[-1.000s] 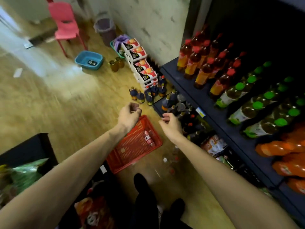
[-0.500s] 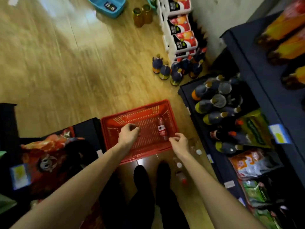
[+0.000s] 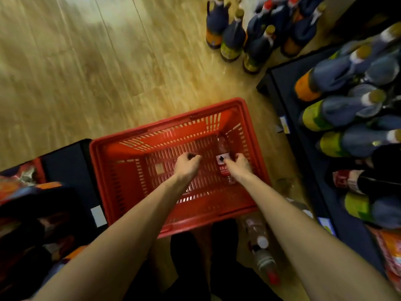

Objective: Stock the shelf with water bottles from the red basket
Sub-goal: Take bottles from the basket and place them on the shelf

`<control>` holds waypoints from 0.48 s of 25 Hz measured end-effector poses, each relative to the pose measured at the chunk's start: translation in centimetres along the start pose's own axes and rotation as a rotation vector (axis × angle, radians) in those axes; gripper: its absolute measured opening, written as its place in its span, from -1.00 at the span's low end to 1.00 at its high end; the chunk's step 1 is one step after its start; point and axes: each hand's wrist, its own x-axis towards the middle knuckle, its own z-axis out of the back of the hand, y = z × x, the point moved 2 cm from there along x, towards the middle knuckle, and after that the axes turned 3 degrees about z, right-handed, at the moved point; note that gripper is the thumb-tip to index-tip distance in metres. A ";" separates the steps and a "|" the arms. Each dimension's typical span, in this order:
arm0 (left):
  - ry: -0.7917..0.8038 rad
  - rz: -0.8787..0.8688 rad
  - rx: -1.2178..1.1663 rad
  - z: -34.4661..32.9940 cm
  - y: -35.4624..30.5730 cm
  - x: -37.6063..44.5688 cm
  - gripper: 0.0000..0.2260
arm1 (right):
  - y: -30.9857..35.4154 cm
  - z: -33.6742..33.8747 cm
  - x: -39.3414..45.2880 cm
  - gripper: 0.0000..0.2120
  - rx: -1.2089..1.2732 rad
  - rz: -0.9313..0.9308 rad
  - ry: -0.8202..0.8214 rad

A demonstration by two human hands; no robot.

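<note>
One water bottle [image 3: 223, 158] left in the red basket [image 3: 134, 170], lying at frame centre-right. My right hand [image 3: 239, 165] curls fingers around it; left hand [image 3: 186, 165] curled, empty. Not lifted yet; shelf [image 3: 290, 118] placement remains.

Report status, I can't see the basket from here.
Right hand closing on water bottle in red basket. Left hand curled, empty. Nothing blocking.
</note>
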 end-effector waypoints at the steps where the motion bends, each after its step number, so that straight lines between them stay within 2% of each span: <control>1: 0.014 0.005 0.018 -0.7 0.5 1.7 -0.94 | -0.8 -0.8 1.7 -0.49 0.013 -0.017 0.006; 5: 0.050 0.029 -0.012 -4.0 2.9 7.5 -0.79 | -3.6 -4.8 6.4 -0.41 0.072 -0.095 -0.005; 9: 0.059 0.123 -0.143 -7.1 5.3 11.9 -0.70 | -6.6 -7.7 9.2 -0.31 -0.099 -0.023 0.010; 12: 0.098 0.143 -0.175 -7.4 6.4 13.9 -0.63 | -7.3 -8.4 10.6 -0.35 -0.163 -0.017 0.028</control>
